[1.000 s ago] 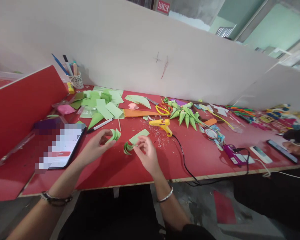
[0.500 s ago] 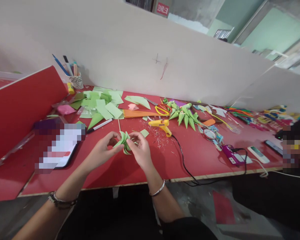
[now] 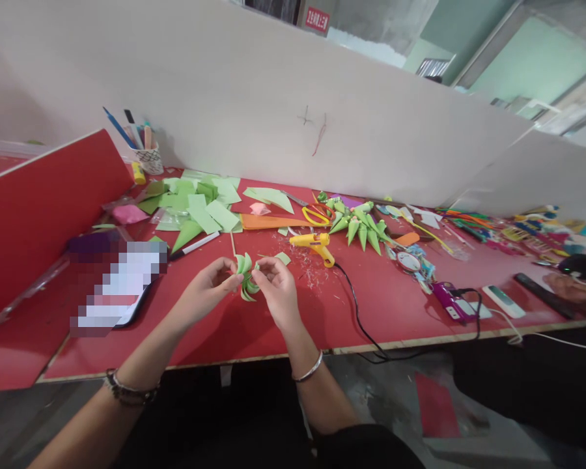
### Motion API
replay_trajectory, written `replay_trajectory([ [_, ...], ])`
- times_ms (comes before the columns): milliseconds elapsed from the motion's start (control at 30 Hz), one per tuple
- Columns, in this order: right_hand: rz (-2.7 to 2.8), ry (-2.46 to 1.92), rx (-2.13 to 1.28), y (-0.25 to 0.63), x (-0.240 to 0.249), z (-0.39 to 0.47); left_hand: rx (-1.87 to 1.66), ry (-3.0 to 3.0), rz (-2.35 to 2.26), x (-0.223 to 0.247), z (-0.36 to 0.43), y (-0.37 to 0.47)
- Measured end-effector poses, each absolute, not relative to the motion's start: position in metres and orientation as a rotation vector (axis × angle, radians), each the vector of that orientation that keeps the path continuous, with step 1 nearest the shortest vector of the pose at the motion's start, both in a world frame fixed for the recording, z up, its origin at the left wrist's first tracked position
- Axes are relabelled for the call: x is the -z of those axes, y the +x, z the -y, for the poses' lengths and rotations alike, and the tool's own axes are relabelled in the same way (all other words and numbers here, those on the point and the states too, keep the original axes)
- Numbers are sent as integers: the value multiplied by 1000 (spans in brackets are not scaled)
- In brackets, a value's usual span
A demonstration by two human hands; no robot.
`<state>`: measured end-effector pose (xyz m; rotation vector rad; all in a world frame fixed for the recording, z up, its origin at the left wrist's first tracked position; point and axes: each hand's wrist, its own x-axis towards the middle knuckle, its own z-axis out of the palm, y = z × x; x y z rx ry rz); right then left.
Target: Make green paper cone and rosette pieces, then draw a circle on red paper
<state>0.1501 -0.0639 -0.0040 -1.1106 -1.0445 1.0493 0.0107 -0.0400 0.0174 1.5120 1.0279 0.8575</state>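
Note:
Between my two hands is a green paper piece [image 3: 247, 284] with several curled petals, held above the red table. My left hand [image 3: 213, 286] pinches its left side between thumb and fingers. On its right side, my right hand [image 3: 276, 290] grips a petal edge with thumb and fingertips. A thin stick [image 3: 233, 243] lies just beyond the piece. The yellow glue gun [image 3: 314, 246] rests to the right of my right hand, among small scraps.
Green paper sheets [image 3: 208, 208] and orange-handled scissors [image 3: 318, 215] lie at the back. Green paper cones [image 3: 361, 228] are behind the glue gun. A phone [image 3: 127, 286] lies left, a purple power bank [image 3: 450, 301] right. Another person's hand [image 3: 569, 286] is at the far right.
My fingers have shifted on the green paper piece, and its petals sit differently. At the far right, the other person has moved, and a hand now shows over the table.

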Motion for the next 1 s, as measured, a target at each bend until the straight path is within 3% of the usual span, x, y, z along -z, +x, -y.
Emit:
replay_trajectory([
  [733, 1211, -1106, -1080, 156, 14, 75, -924, 1633, -1211, -16, 28, -2],
  [1000, 1213, -1252, -974, 193, 18, 78, -468, 2057, -1550, -23, 5, -24],
])
